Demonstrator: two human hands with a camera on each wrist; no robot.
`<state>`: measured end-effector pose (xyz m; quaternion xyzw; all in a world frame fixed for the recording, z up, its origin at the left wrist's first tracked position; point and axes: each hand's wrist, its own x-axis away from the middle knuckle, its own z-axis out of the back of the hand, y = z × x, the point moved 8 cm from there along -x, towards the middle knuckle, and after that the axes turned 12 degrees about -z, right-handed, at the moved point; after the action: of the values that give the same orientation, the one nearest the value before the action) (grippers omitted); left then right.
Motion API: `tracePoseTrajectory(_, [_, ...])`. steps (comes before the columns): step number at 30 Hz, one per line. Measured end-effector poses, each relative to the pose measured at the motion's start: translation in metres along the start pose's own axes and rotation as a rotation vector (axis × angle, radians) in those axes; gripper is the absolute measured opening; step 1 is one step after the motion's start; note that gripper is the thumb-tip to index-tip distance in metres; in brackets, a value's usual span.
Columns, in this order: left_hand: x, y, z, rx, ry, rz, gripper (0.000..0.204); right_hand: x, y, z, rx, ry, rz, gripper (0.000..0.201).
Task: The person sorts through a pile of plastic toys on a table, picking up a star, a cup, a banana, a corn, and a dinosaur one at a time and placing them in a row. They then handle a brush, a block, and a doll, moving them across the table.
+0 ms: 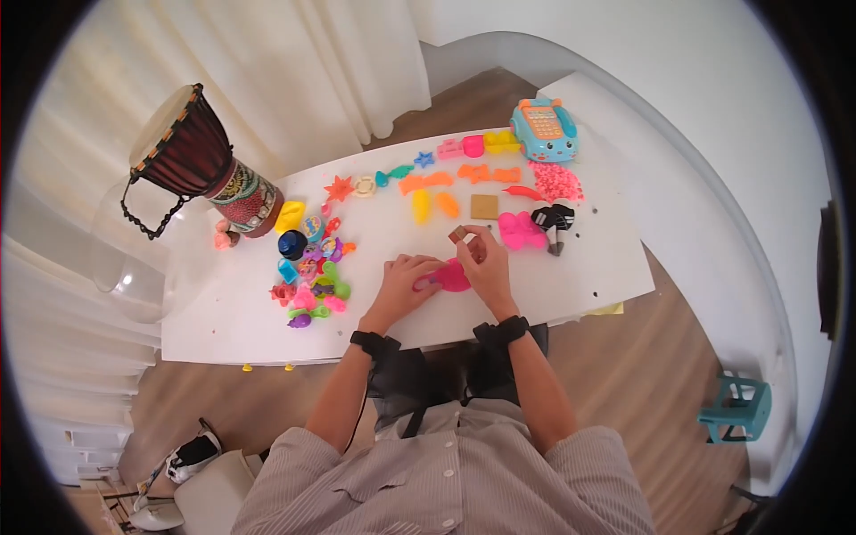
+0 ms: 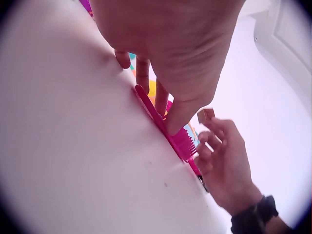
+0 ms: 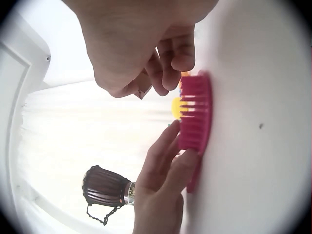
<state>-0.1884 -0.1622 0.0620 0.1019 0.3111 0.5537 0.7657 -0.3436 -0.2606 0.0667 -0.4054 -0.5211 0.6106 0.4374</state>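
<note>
A pink brush-like piece with upright bristles (image 3: 196, 114) lies on the white table, bristles up. My left hand (image 1: 408, 283) holds it at its handle end, thumb and fingers against it; the left wrist view shows the flat pink handle (image 2: 151, 108) under the fingers. My right hand (image 1: 487, 271) is raised just above and beside the bristled end, pinching a small brown block (image 1: 457, 234) between thumb and fingertips. In the right wrist view the block (image 3: 142, 85) is partly hidden by that hand.
Beyond the hands lie a tan square (image 1: 484, 207), yellow and orange pieces, and a pink mould (image 1: 521, 230). Colourful small toys (image 1: 312, 290) crowd the left. A drum (image 1: 214, 169) stands back left, a toy phone (image 1: 545, 131) back right.
</note>
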Motion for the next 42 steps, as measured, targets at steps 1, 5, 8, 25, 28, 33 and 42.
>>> tracePoseTrajectory(1, [-0.006, 0.009, -0.008, 0.033, -0.012, -0.017, 0.044, 0.0, -0.008, 0.009, 0.01, 0.019, 0.03, 0.029])
tracePoseTrajectory(5, [-0.035, 0.047, -0.047, 0.109, -0.103, -0.111, 0.045, -0.001, -0.027, 0.052, -0.081, 0.088, 0.024, 0.027])
tracePoseTrajectory(8, [-0.053, 0.071, -0.069, 0.151, -0.08, -0.217, 0.049, 0.008, -0.041, 0.102, -0.173, 0.18, -0.008, 0.022])
tracePoseTrajectory(25, [-0.089, 0.124, -0.121, 0.072, -0.127, -0.254, 0.057, 0.04, 0.028, 0.191, -0.142, 0.293, -0.337, 0.03])
tracePoseTrajectory(28, [-0.08, 0.113, -0.108, 0.069, -0.108, -0.187, 0.051, 0.038, 0.033, 0.188, -0.066, 0.299, -0.335, 0.03])
tracePoseTrajectory(33, [-0.061, 0.089, -0.097, 0.083, -0.141, -0.171, 0.034, 0.038, 0.036, 0.185, -0.041, 0.354, -0.388, 0.028])
tracePoseTrajectory(42, [-0.067, 0.09, -0.103, 0.085, -0.126, -0.161, 0.026, 0.037, 0.034, 0.173, 0.081, 0.352, -0.266, 0.025])
